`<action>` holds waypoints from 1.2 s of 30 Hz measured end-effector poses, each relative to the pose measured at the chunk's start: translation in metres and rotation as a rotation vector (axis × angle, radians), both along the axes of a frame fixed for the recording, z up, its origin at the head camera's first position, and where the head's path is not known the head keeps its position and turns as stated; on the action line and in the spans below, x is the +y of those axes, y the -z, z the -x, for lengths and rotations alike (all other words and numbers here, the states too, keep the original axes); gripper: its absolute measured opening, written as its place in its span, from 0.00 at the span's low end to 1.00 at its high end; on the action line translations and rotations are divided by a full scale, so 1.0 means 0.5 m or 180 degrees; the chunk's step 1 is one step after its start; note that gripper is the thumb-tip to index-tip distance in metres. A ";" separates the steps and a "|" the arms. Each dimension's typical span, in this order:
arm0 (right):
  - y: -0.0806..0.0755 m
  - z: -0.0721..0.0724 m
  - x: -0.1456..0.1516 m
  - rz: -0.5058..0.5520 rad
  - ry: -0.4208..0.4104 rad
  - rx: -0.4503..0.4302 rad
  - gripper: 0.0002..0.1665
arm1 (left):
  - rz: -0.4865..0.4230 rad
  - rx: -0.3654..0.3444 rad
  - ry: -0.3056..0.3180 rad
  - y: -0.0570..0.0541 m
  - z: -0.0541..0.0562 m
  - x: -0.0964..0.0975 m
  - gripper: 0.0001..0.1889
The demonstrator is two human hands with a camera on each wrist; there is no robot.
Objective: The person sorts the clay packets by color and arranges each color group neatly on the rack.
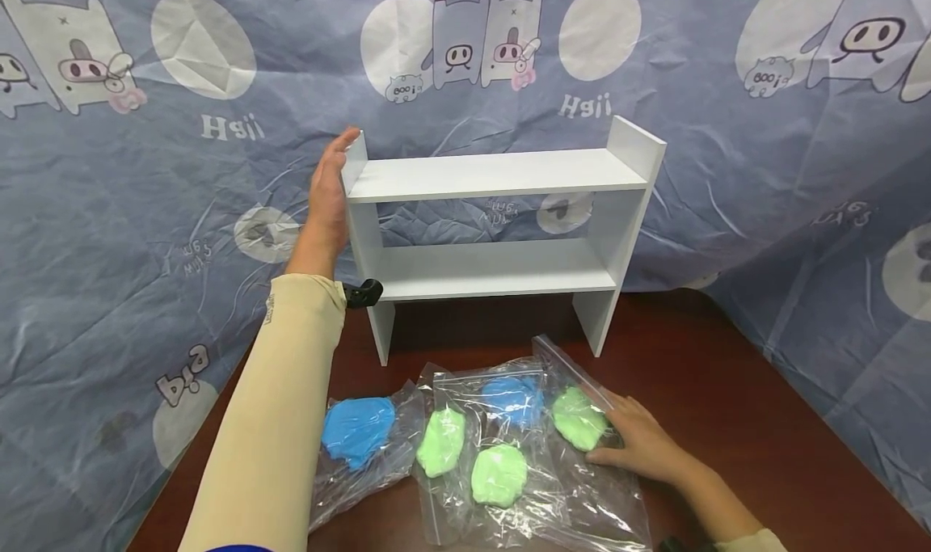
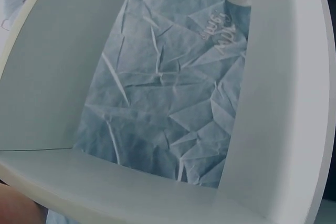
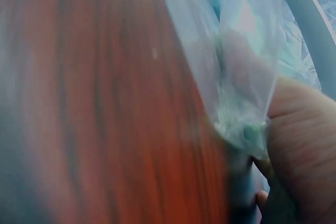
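Note:
My left hand (image 1: 330, 192) rests against the outer face of the left side panel of a white two-tier shelf (image 1: 494, 172), fingers stretched up by its top corner. From inside, the left wrist view shows the shelf's boards (image 2: 283, 77), with only a bit of that hand (image 2: 21, 205) at the lower left. My right hand (image 1: 647, 443) holds the right edge of a clear zip bag with a flattened green clay-like lump (image 1: 579, 419). In the right wrist view, plastic (image 3: 247, 87) covers the fingertips of the right hand (image 3: 304, 129).
Several more bags lie in front of the shelf, with green lumps (image 1: 499, 475) and blue lumps (image 1: 358, 429) inside, some overlapping. Dark reddish-brown wood forms the table (image 1: 764, 423). Patterned blue cloth (image 1: 291, 67) hangs behind and at both sides.

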State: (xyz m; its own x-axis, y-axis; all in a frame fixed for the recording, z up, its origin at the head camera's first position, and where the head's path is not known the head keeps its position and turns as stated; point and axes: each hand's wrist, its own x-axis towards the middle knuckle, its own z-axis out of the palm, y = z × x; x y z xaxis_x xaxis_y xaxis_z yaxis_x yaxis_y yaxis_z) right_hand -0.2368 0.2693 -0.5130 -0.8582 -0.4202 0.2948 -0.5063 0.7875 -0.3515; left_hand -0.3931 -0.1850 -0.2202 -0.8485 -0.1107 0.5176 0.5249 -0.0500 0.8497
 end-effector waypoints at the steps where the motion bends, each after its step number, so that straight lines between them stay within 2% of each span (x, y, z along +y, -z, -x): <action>1: 0.001 -0.001 -0.001 0.0002 0.0038 -0.0008 0.55 | 0.0023 -0.0012 -0.0031 -0.001 0.000 0.002 0.26; 4: 0.002 -0.004 -0.008 0.0027 0.0121 -0.0019 0.55 | -0.0005 -0.0049 -0.0053 -0.002 0.003 0.006 0.27; 12: 0.015 -0.005 -0.022 0.0119 0.0185 0.0067 0.56 | -0.0189 -0.0044 0.0155 0.010 0.002 -0.004 0.28; 19: 0.017 -0.001 -0.021 0.0311 0.0132 0.0139 0.51 | -0.0309 0.0000 0.0263 0.013 0.007 -0.005 0.28; 23: 0.011 0.003 -0.018 0.0444 0.0061 0.0213 0.47 | -0.0392 0.0033 0.0336 0.010 0.008 0.001 0.28; 27: 0.001 0.003 -0.016 0.0484 -0.0049 0.0276 0.51 | -0.0498 0.0085 0.0440 0.005 0.009 0.007 0.27; 30: -0.008 0.000 -0.015 0.0539 -0.0093 0.0270 0.50 | -0.0558 0.0108 0.0475 0.004 0.009 0.009 0.27; 36: -0.023 -0.004 -0.010 0.0583 -0.0062 0.0346 0.40 | -0.0594 0.0114 0.0452 0.003 0.010 0.012 0.27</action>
State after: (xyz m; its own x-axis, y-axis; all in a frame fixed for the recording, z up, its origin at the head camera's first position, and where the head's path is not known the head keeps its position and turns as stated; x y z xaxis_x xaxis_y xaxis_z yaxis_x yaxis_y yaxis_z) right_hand -0.2347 0.2643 -0.5017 -0.8094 -0.3673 0.4582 -0.5636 0.7051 -0.4304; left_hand -0.3980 -0.1790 -0.2218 -0.8437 -0.0880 0.5295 0.5311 -0.2801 0.7997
